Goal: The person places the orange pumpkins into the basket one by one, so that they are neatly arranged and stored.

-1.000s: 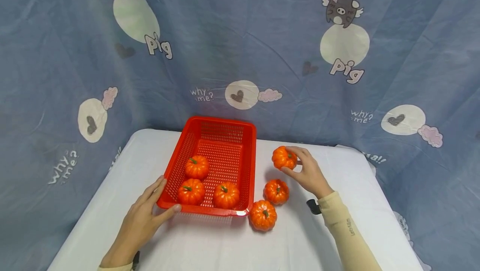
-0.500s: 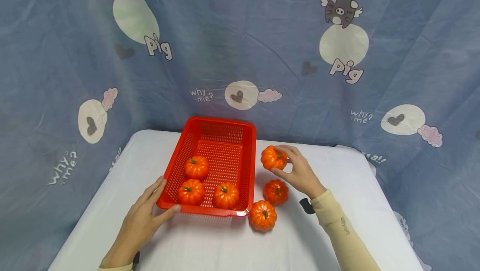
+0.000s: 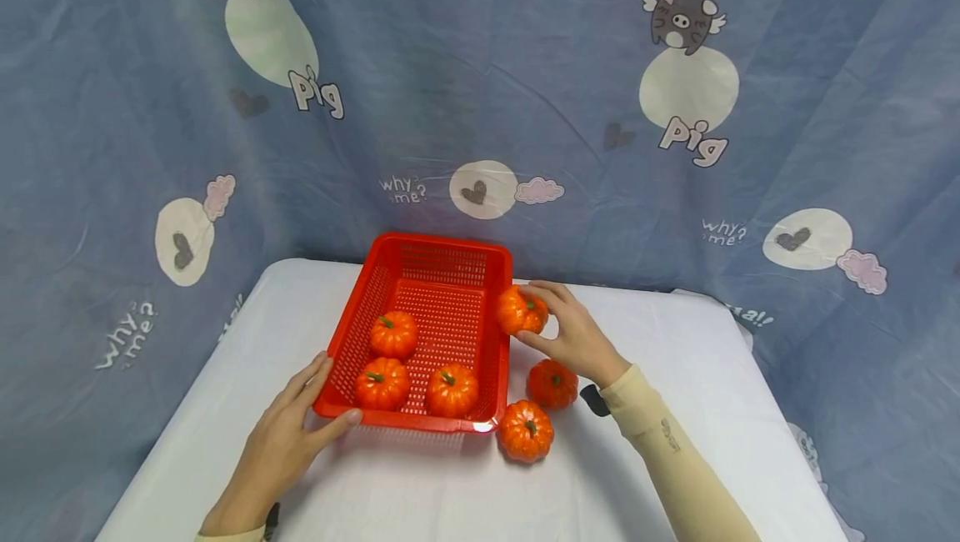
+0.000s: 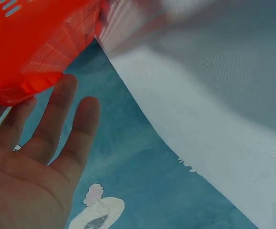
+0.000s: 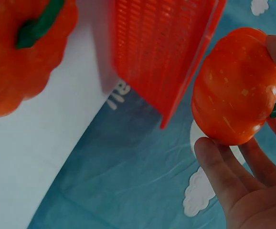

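In the head view, my right hand [image 3: 576,340] grips a small orange pumpkin [image 3: 517,311] with a green stem, held at the right rim of a red plastic basket [image 3: 442,296]. The right wrist view shows the fingertips and thumb on either side of this pumpkin [image 5: 238,90], which is raised beside the basket wall [image 5: 152,52]. My left hand [image 3: 281,434] touches the near left corner of the basket, fingers extended along the rim [image 4: 42,83] and thumb at the front edge. Three similar pumpkins [image 3: 453,390] lie inside, in the near half of the basket.
Two more pumpkins lie on the white tabletop [image 3: 420,484] to the right of the basket: one pumpkin [image 3: 552,383] below my right hand, the other pumpkin [image 3: 527,431] by the near right corner. A blue printed curtain [image 3: 480,108] hangs behind and around the table.
My right hand has carried its pumpkin leftward, from over the table to the basket's right rim. My left hand and the basket have stayed in place.
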Available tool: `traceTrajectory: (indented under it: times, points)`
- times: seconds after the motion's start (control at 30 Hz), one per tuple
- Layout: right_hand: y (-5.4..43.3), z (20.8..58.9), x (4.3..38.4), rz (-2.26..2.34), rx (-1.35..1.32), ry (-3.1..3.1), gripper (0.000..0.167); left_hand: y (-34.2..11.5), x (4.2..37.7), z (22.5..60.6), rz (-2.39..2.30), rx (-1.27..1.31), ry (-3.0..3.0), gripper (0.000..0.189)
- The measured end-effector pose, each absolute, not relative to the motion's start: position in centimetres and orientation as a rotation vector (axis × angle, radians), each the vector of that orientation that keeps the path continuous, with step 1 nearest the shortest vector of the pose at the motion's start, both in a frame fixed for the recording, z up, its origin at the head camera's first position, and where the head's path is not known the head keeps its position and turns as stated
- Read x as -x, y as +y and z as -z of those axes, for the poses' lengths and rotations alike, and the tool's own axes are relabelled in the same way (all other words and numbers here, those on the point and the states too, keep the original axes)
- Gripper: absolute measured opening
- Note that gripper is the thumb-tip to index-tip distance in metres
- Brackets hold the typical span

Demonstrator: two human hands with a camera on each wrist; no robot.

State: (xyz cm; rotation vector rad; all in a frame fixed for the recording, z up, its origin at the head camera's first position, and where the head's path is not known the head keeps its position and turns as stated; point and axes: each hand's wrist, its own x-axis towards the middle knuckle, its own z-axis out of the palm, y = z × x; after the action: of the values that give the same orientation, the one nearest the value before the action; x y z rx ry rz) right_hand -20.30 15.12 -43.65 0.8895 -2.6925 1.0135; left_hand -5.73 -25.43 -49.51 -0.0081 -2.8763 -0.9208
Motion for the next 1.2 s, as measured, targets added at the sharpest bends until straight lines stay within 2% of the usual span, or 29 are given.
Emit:
traceTrajectory:
  times: [0.7, 1.2]
  points:
    - [12.0, 42.8, 21.4, -0.874, -1.102, -2.694, 0.066, -25.5, 5.6, 49.5, 0.926, 0.020, -2.866, 0.105]
    - [10.1, 42.6, 22.5, -0.801, -1.156, -2.716, 0.071, -25.4, 5.7, 49.4, 0.919, 0.009, -2.876, 0.105]
